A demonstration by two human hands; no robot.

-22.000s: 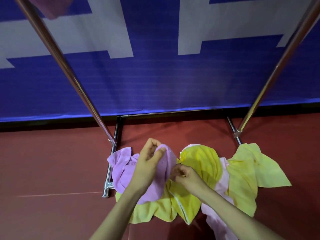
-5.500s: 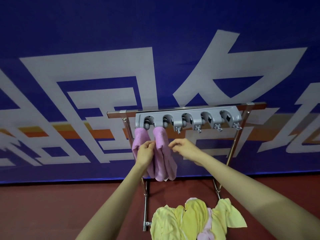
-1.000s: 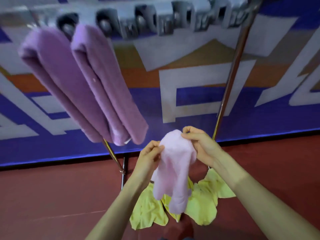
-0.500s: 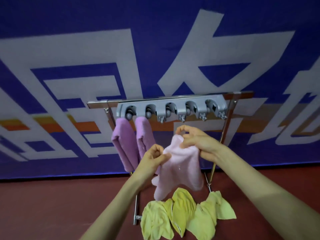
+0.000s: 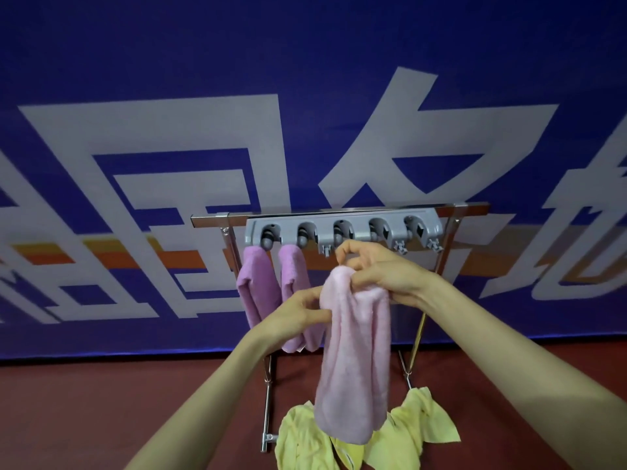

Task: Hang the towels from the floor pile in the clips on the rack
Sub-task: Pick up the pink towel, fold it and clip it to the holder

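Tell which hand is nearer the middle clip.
Right. The right hand sits just below the middle clip; the left hand is lower, leftward, pinching the pink towel.

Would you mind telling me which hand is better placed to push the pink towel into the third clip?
Right, I would say: the right hand grips the top of the pink towel just below the empty third clip, while the left hand pinches its side lower down.
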